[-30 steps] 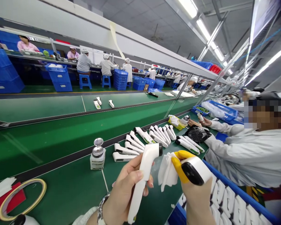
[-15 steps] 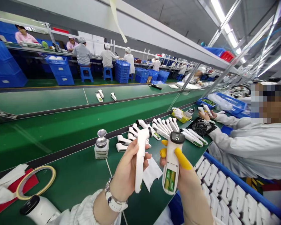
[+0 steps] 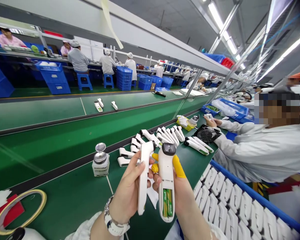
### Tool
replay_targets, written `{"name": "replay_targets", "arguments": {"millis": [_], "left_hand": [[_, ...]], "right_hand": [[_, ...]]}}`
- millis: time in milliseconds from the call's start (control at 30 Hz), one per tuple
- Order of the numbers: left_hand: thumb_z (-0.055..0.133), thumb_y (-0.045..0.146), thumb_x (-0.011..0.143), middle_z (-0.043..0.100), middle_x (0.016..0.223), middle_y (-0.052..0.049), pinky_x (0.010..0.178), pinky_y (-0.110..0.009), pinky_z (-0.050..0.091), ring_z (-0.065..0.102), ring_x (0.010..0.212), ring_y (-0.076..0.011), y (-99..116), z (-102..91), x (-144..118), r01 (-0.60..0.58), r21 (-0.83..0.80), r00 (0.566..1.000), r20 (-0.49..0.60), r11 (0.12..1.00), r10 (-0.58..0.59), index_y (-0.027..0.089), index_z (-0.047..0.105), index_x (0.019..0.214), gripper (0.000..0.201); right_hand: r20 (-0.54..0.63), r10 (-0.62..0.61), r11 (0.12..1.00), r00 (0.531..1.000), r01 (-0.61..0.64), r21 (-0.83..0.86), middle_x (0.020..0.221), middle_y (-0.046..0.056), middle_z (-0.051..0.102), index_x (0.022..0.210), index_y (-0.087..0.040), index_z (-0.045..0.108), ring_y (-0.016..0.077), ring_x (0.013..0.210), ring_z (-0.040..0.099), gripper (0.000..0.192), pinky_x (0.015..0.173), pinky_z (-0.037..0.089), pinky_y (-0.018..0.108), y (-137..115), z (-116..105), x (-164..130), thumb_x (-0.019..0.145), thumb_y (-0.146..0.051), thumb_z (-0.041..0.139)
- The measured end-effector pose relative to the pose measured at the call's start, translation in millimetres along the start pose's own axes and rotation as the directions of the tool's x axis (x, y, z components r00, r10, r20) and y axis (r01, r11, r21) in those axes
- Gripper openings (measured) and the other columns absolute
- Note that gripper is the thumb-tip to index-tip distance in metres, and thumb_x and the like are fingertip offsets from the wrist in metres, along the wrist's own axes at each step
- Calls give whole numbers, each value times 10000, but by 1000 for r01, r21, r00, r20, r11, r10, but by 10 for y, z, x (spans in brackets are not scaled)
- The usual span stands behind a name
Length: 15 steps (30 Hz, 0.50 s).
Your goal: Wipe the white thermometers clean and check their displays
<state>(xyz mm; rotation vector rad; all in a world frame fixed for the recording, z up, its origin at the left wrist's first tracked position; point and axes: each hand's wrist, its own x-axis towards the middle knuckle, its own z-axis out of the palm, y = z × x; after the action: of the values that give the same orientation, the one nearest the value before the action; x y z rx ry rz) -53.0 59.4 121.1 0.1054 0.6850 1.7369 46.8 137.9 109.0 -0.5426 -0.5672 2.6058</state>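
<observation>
left hand (image 3: 128,196): we see it wrapped around a white device (image 3: 143,176), fingers closed on its shaft, thumb along the near side.
right hand (image 3: 181,195): it grips a second device (image 3: 166,181) from behind; yellow finger cots (image 3: 178,166) show on the fingers that press its sides.
where the devices are: both held up in front of us, above the near edge of the green bench (image 3: 72,196), side by side and just apart.
long axes: both stand nearly upright, heads at the far end, butts toward us; the left one is seen edge-on, the right one turns its open back to us.
battery bay: open low on the right device, two green cells (image 3: 167,202) lying lengthwise inside; we see no cover on it.
relation: the left device lies just left of the right one, and the two thumbs nearly meet between them.
hidden: the right palm sits behind its device; a white wipe (image 3: 153,196) is mostly covered between the hands; both forearms are cut off at the bottom edge.
nearby: a row of like devices (image 3: 165,136) lies farther along the bench, a pump bottle (image 3: 100,164) to the left, a co-worker's sleeve (image 3: 242,146) at right.
</observation>
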Motion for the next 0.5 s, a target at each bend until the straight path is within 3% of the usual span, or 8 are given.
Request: {"name": "replay_targets", "arguments": {"millis": [133, 200, 267, 367, 500], "left_hand": [[590, 176, 783, 526, 576, 7, 449, -116, 381, 493, 498, -54, -34, -74, 8, 47, -13, 998, 52, 999, -46, 155, 566, 943, 163], [571, 173, 778, 551, 586, -12, 464, -134, 404, 490, 482, -55, -48, -105, 20, 76, -19, 996, 57, 997, -75, 132, 592, 908, 138], [528, 184, 774, 623, 714, -62, 580, -201, 485, 570, 589, -103, -59, -109, 36, 88, -51, 995, 41, 995, -86, 121, 606, 942, 196], [462, 178, 750, 642, 1030, -138, 851, -356, 486, 601, 959, -231, -68, -69, 66, 92, -192, 996, -2, 977, -94, 102, 591, 1044, 330], [424, 188, 776, 551, 1241, -173, 926, -426, 436, 509, 1140, -292, -83, -24, 90, 133, -237, 991, 10, 962, -135, 68, 525, 1171, 424]], "right_hand": [[-150, -26, 1000, 988, 27, 10, 589, 79, 672, 900, -101, 673, 128, 497, 627, 400, 517, 533, 195, 58, -53, -21, 692, -441, 697], [-201, -46, 998, 978, 53, 26, 562, 76, 667, 927, -104, 663, 134, 476, 622, 411, 504, 539, 205, 64, -78, -48, 656, -402, 742], [-237, -68, 996, 969, 79, 38, 586, 79, 674, 961, -108, 650, 134, 477, 623, 428, 508, 546, 208, 45, -93, -82, 641, -369, 762], [-259, -98, 992, 961, 115, 54, 628, 65, 676, 984, -130, 639, 133, 495, 627, 397, 516, 560, 221, -9, -100, -128, 668, -347, 743], [-213, -146, 987, 966, 157, 35, 670, 72, 682, 949, -133, 644, 150, 556, 641, 348, 513, 564, 227, -38, -119, -166, 668, -313, 744]]}}
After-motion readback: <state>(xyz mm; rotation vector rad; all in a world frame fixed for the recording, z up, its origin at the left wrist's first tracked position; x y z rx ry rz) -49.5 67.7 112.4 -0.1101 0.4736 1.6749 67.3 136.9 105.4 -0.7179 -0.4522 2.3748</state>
